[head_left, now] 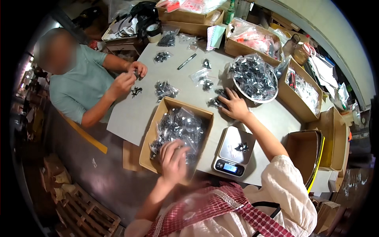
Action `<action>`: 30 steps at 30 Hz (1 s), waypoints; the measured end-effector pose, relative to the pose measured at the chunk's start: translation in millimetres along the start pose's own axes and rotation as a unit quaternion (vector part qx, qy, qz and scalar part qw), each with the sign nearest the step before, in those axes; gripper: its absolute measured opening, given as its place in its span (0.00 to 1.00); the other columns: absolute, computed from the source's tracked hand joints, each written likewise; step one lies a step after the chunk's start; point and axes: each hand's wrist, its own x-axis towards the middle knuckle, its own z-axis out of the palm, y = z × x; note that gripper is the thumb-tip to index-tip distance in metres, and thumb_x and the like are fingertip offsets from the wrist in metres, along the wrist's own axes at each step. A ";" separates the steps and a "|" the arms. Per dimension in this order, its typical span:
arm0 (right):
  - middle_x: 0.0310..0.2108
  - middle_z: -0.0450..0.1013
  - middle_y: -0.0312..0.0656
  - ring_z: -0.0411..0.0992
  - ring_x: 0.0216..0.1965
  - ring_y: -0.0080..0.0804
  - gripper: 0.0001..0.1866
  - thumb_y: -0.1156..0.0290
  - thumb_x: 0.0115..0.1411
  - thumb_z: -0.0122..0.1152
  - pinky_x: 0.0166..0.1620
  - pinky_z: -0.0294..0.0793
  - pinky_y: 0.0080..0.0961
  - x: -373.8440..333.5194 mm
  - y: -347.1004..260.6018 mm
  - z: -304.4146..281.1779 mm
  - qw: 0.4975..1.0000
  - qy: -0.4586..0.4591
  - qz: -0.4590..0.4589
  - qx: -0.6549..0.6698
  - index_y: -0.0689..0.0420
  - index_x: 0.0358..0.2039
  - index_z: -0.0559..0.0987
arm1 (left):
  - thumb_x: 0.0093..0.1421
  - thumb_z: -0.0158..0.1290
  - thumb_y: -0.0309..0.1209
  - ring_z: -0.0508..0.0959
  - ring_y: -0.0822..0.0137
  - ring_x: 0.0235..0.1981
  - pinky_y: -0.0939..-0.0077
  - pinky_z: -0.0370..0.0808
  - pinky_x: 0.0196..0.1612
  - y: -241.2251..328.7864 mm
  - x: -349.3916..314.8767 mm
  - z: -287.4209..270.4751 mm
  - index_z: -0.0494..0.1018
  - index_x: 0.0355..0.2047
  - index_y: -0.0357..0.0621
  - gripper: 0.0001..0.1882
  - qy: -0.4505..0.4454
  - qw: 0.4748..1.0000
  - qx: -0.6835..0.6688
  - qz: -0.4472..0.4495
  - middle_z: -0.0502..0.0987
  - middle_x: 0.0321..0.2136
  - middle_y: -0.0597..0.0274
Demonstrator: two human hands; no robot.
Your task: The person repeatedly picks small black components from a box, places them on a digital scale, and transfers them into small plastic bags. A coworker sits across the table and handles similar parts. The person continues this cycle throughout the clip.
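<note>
My left hand [173,161] hangs over the near side of a cardboard box [147,148] full of clear bags of small black parts [181,126]. It is slightly blurred, its fingers are apart, and I see nothing held in it. Beside the white bowl, my right hand [235,107] reaches across the table with spread fingers, their tips touching small bags of black parts [215,102]. Below that hand stands a digital scale [233,152] with a lit display. A small bag of black parts [241,147] lies on its plate.
A white bowl [256,98] heaped with similar bags stands at the far right. Across the table [122,118], a co-worker [83,79] handles something small near loose black parts [136,92]. A marker [186,61] and several bags lie between us. Cardboard boxes [298,94] line the right edge.
</note>
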 end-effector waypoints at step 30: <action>0.73 0.51 0.57 0.49 0.74 0.60 0.29 0.54 0.67 0.54 0.72 0.41 0.68 109.4 -29.3 36.0 0.996 0.086 0.010 0.012 0.46 0.67 0.67 | 0.63 0.57 0.36 0.82 0.66 0.28 0.69 0.77 0.26 -221.2 404.0 198.4 0.76 0.44 0.40 0.14 -0.002 0.874 -0.370 -0.315 0.81 0.35 0.57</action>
